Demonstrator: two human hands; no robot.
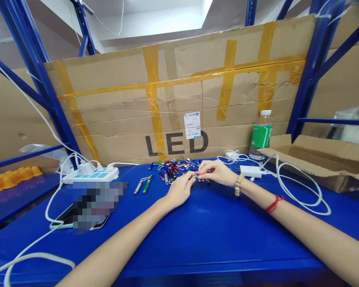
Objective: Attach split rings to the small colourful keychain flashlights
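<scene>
Pinched narrowly between the fingertips of the left hand and the right hand: a small silvery piece, held just above the middle of the blue table, at the near edge of a loose pile of small metallic cylinders. Mostly hidden by the fingers, so cannot tell its exact shape. Around the right wrist, a beaded bracelet; farther up the same forearm, a red string band.

In the pile, mixed red, blue, green and silver, lying in all directions. Apart from it, to the left, side by side and slanting: a silver cylinder and a green cylinder, with thin attachments at their far ends.

Farther left, a white power strip with plugs inserted, and nearer, a phone-like device, largely blurred out. Near the right hand, a white power adapter beside coiled white cable. Behind these, a capped clear bottle with a green label, upright next to an open cardboard box.

Across the back, a tall cardboard panel with yellow-brown tape, black "LED" lettering and a white printed label, flanked by blue metal posts.
</scene>
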